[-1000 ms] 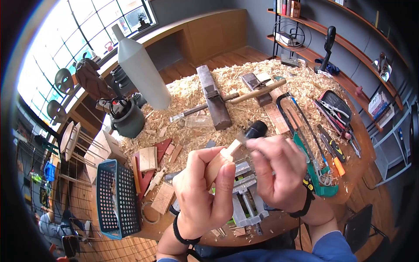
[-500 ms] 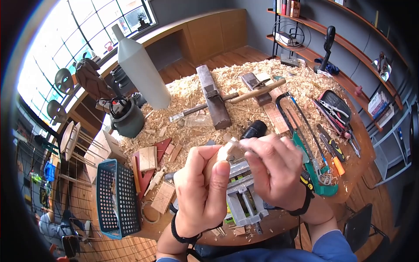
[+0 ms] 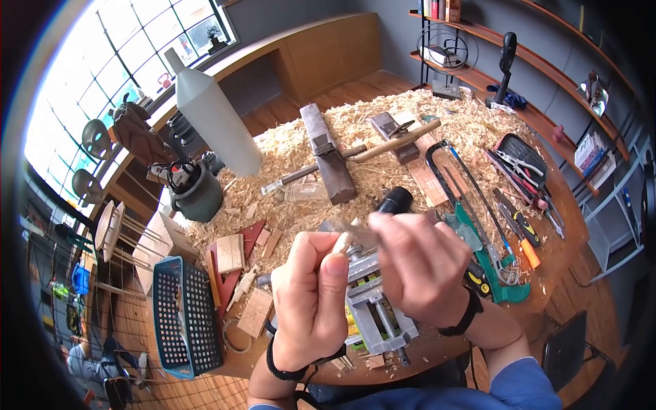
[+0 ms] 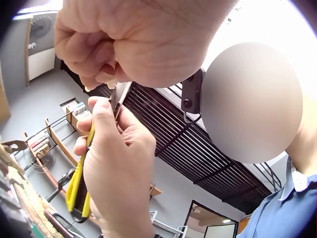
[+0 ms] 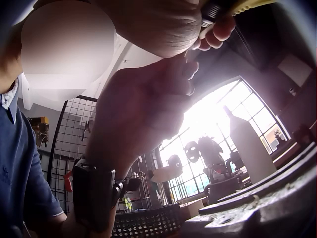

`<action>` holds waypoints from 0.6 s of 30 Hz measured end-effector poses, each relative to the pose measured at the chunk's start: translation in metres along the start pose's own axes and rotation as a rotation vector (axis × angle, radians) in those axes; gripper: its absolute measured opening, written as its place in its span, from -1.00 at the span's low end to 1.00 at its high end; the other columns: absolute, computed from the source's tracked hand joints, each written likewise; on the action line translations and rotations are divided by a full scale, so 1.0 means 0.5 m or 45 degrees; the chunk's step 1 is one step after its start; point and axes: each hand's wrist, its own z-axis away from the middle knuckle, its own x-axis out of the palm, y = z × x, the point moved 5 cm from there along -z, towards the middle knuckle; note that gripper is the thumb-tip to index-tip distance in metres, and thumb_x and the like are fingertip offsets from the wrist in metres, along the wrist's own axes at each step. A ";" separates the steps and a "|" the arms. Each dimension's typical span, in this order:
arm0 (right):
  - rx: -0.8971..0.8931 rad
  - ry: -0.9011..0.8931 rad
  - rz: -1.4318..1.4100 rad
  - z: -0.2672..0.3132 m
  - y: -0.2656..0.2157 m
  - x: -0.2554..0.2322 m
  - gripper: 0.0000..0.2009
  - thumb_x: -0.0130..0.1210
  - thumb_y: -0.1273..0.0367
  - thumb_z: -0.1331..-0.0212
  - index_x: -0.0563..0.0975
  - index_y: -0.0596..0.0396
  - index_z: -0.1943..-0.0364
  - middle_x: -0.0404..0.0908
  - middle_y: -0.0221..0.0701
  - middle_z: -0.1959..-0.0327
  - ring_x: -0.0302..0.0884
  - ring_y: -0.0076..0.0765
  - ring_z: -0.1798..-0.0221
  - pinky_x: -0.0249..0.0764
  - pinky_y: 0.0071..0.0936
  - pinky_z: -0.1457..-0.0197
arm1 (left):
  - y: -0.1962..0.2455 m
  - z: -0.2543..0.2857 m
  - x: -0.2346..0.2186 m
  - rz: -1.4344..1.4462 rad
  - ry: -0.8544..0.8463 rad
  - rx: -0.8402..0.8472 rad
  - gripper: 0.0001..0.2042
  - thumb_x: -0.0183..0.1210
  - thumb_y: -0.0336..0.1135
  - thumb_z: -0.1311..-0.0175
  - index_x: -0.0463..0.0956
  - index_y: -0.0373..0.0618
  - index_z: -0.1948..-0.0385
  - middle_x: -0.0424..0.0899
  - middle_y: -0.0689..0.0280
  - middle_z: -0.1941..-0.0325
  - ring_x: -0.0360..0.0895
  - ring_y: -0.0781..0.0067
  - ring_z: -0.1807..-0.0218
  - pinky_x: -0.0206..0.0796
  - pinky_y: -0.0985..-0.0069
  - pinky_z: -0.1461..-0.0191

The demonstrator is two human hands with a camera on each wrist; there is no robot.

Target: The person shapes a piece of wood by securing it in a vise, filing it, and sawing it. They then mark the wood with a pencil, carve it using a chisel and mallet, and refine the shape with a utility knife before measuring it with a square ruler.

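Fingers and thumb of the left hand [image 3: 307, 301] pinch a small pale piece of wood [image 3: 344, 240], mostly hidden by the hand. Close beside its tip is the right hand [image 3: 420, 270], blurred, with its fingers curled. The left wrist view shows this right hand [image 4: 119, 153] gripping a yellow and black utility knife [image 4: 75, 188], its metal blade up against the wood under the left hand [image 4: 143, 44]. In the right wrist view the left hand [image 5: 143, 104] is below the right hand [image 5: 153, 25]. Whether the blade is cutting is hard to tell.
Below the hands stands a metal vise [image 3: 383, 314]. Wood shavings [image 3: 273, 205] cover much of the table, with wooden planes [image 3: 329, 160], a mallet-like tool, a green-framed saw [image 3: 471, 236] and pliers on them. A perforated basket [image 3: 184, 321] and wood blocks [image 3: 256, 312] lie left.
The right hand has moved a little left, closer to the left hand. Less of the wood shows above the left fingers than before. The head view has shifted slightly.
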 end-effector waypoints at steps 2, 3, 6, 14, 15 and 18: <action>0.132 0.169 -0.124 0.001 0.035 0.002 -0.76 0.25 0.46 -0.33 0.66 0.14 -0.05 0.69 -0.33 0.28 0.62 -0.26 0.39 0.37 -0.36 0.39 | 0.009 0.000 0.001 -0.037 -0.028 0.011 -0.62 0.00 -0.12 -0.72 0.58 -0.34 0.02 0.54 0.44 0.45 0.31 0.75 0.43 0.09 0.69 0.34; 0.129 0.165 -0.123 -0.003 0.041 -0.005 -0.76 0.25 0.46 -0.33 0.66 0.14 -0.05 0.69 -0.33 0.28 0.62 -0.26 0.39 0.37 -0.36 0.39 | 0.011 -0.001 0.004 -0.013 -0.020 -0.003 -0.60 -0.02 -0.10 -0.72 0.59 -0.35 0.05 0.52 0.44 0.48 0.31 0.73 0.44 0.08 0.67 0.36; 0.080 0.088 -0.218 -0.016 0.034 -0.014 -0.79 0.26 0.45 -0.36 0.65 0.15 -0.03 0.71 -0.33 0.25 0.62 -0.21 0.39 0.35 -0.29 0.34 | 0.011 -0.007 0.001 -0.004 -0.006 -0.025 -0.55 -0.05 -0.07 -0.73 0.62 -0.35 0.11 0.51 0.44 0.50 0.32 0.72 0.45 0.07 0.65 0.38; 0.324 -0.271 -0.637 -0.012 0.016 -0.011 -0.82 0.09 0.39 -0.57 0.65 0.23 0.08 0.65 -0.32 0.48 0.63 -0.29 0.47 0.47 -0.36 0.38 | 0.016 -0.010 -0.002 -0.021 -0.073 -0.010 -0.67 -0.05 -0.27 -0.72 0.64 -0.34 0.12 0.54 0.35 0.60 0.44 0.61 0.56 0.25 0.58 0.44; 0.394 -0.295 -0.706 -0.007 0.018 -0.006 -0.80 0.06 0.38 -0.59 0.65 0.22 0.11 0.60 -0.36 0.54 0.60 -0.35 0.52 0.45 -0.38 0.42 | 0.016 -0.009 0.002 -0.032 -0.065 -0.021 -0.61 -0.06 -0.20 -0.73 0.65 -0.35 0.15 0.53 0.38 0.57 0.41 0.65 0.52 0.19 0.60 0.43; 0.467 -0.315 -0.751 -0.001 0.021 0.001 -0.77 0.01 0.37 -0.62 0.63 0.20 0.16 0.55 -0.41 0.60 0.57 -0.44 0.57 0.43 -0.42 0.46 | 0.017 -0.010 -0.002 -0.104 -0.077 0.025 -0.64 -0.02 -0.23 -0.71 0.65 -0.34 0.17 0.54 0.35 0.56 0.45 0.59 0.54 0.21 0.56 0.45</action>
